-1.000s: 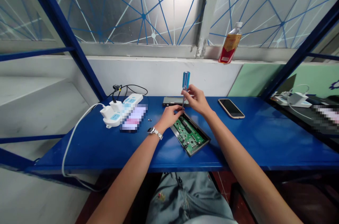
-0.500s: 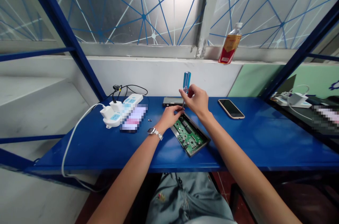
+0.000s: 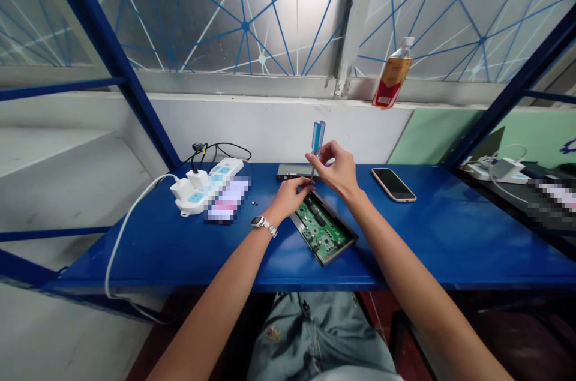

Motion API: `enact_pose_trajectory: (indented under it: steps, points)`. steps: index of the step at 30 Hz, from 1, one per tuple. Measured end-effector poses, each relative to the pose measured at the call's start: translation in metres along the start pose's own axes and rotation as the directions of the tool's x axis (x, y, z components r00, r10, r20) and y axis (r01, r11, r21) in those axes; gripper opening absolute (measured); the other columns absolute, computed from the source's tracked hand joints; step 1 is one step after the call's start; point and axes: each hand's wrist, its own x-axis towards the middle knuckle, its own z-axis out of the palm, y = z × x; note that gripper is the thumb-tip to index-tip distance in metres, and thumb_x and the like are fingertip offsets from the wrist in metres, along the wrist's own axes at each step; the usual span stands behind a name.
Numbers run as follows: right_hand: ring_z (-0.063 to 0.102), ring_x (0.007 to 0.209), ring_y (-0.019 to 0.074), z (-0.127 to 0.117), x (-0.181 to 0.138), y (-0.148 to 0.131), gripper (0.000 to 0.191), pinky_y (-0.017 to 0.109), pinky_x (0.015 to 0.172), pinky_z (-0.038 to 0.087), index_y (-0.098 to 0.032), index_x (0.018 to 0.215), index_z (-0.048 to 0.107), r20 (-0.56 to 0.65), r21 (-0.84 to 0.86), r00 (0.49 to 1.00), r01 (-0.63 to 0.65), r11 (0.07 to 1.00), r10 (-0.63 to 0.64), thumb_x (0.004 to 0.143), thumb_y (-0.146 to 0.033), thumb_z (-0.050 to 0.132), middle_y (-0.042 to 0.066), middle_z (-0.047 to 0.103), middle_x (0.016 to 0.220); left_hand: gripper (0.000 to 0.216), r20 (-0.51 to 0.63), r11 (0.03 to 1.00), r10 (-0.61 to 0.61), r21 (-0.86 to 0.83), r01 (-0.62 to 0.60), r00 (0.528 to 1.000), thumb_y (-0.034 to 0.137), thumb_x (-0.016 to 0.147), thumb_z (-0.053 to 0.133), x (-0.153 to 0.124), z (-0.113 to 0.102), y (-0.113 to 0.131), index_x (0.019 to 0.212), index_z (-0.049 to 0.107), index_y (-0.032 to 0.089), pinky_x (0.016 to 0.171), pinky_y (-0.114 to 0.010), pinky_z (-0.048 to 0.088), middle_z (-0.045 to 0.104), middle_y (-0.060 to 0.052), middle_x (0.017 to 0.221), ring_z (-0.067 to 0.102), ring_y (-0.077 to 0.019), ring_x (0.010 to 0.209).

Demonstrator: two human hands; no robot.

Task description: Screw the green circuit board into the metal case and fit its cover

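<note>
My right hand (image 3: pixel 336 170) grips a screwdriver (image 3: pixel 318 138) with a clear blue handle, held nearly upright with its shaft pointing down. The shaft meets the far corner of an open metal case, where my left hand (image 3: pixel 291 195) has its fingers pinched close round the tip. Whether those fingers hold a screw, the shaft or the case edge is hidden. Inside the case lies a green circuit board (image 3: pixel 323 226), set at a slant near the table's front edge. Behind my hands a flat grey metal piece (image 3: pixel 290 172) rests against the wall.
Left of my hands are tiny screws (image 3: pixel 254 203), a blurred-out phone (image 3: pixel 228 201) and a white power strip (image 3: pixel 191 206) with plugs and cables. A phone (image 3: pixel 393 185) lies to the right. A drink bottle (image 3: pixel 393 75) stands on the sill above the blue table (image 3: pixel 432 237).
The screwdriver handle has turned slightly, and my right hand's fingers have shifted a little. My left hand and the case are almost unmoved.
</note>
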Motion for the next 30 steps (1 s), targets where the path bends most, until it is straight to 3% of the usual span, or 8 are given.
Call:
enact_pose_trajectory:
  steps: [4,7,15,19,22,25,27,30]
  points:
    - [0.056,0.058,0.0170,0.004,0.000,-0.008,0.047,0.029,0.059,0.035,-0.024,0.066,0.048,-0.080,-0.204,0.997,-0.005,0.979,-0.011,0.085,-0.062,0.069,0.000,0.062,0.061,0.018,-0.006,1.000,-0.003,0.026,0.003,1.000,0.026,0.094,0.064,0.001,0.001,-0.001,0.102,0.078,0.020,0.081,-0.031,0.051,0.081,-0.004,0.104,0.073,-0.0208,0.091]
    - [0.058,0.059,0.0171,0.005,-0.001,-0.009,0.043,0.029,0.059,0.033,-0.023,0.068,0.049,-0.064,-0.234,0.996,0.041,0.971,-0.057,0.091,-0.057,0.064,0.001,0.065,0.066,0.018,-0.013,0.999,-0.011,0.037,0.012,1.000,0.026,0.094,0.064,0.001,0.001,-0.001,0.102,0.078,0.020,0.080,-0.031,0.052,0.081,-0.004,0.103,0.073,-0.0207,0.089]
    - [0.062,0.059,0.0153,-0.004,0.000,0.004,0.039,0.029,0.059,0.043,-0.022,0.086,0.060,0.125,0.018,0.988,0.091,0.996,-0.092,0.096,-0.060,0.055,0.004,0.074,0.088,0.022,0.000,1.000,0.015,0.000,-0.015,1.000,0.030,0.096,0.062,0.000,0.001,0.004,0.108,0.077,0.020,0.079,-0.030,0.052,0.081,-0.005,0.105,0.073,-0.0209,0.091]
    - [0.069,0.081,0.0199,-0.004,0.001,0.008,0.042,0.029,0.060,0.051,-0.021,0.100,0.066,0.247,0.233,0.964,0.040,0.972,-0.099,0.099,-0.060,0.049,0.008,0.076,0.105,0.024,0.020,0.997,0.034,-0.065,-0.033,0.999,0.025,0.099,0.056,0.000,0.001,0.004,0.111,0.075,0.019,0.083,-0.030,0.053,0.081,-0.006,0.104,0.074,-0.0218,0.099]
    - [0.069,0.085,0.0212,0.000,0.000,0.006,0.039,0.028,0.059,0.051,-0.021,0.102,0.066,0.158,0.254,0.987,0.000,0.967,-0.041,0.091,-0.059,0.063,0.007,0.075,0.098,0.022,0.007,0.997,0.012,-0.074,-0.011,1.000,0.026,0.098,0.057,0.000,0.001,0.004,0.106,0.075,0.017,0.086,-0.032,0.054,0.081,-0.007,0.102,0.075,-0.0229,0.098]
    - [0.066,0.075,0.0192,0.003,-0.001,0.002,0.039,0.027,0.059,0.050,-0.021,0.086,0.062,0.021,0.221,1.000,-0.015,0.975,0.010,0.081,-0.058,0.076,0.004,0.071,0.082,0.020,0.006,0.996,-0.002,-0.088,0.002,1.000,0.026,0.097,0.057,0.001,0.001,0.004,0.105,0.074,0.017,0.089,-0.033,0.055,0.081,-0.007,0.102,0.075,-0.0230,0.099]
    - [0.061,0.065,0.0157,0.002,-0.001,0.001,0.041,0.027,0.057,0.048,-0.021,0.078,0.060,0.035,0.219,0.999,-0.031,0.975,0.024,0.083,-0.059,0.073,0.003,0.070,0.079,0.020,0.007,0.995,-0.004,-0.097,0.005,1.000,0.024,0.097,0.057,0.001,0.001,0.004,0.105,0.074,0.017,0.089,-0.033,0.055,0.081,-0.007,0.102,0.075,-0.0227,0.099]
    - [0.053,0.054,0.0115,0.001,-0.002,0.004,0.040,0.027,0.051,0.043,-0.020,0.085,0.066,0.139,0.219,0.990,-0.043,0.975,0.013,0.089,-0.060,0.065,0.004,0.073,0.087,0.018,-0.006,0.996,-0.010,-0.084,0.010,1.000,0.025,0.096,0.059,0.001,0.001,0.005,0.101,0.074,0.017,0.087,-0.033,0.055,0.081,-0.008,0.101,0.075,-0.0230,0.097]
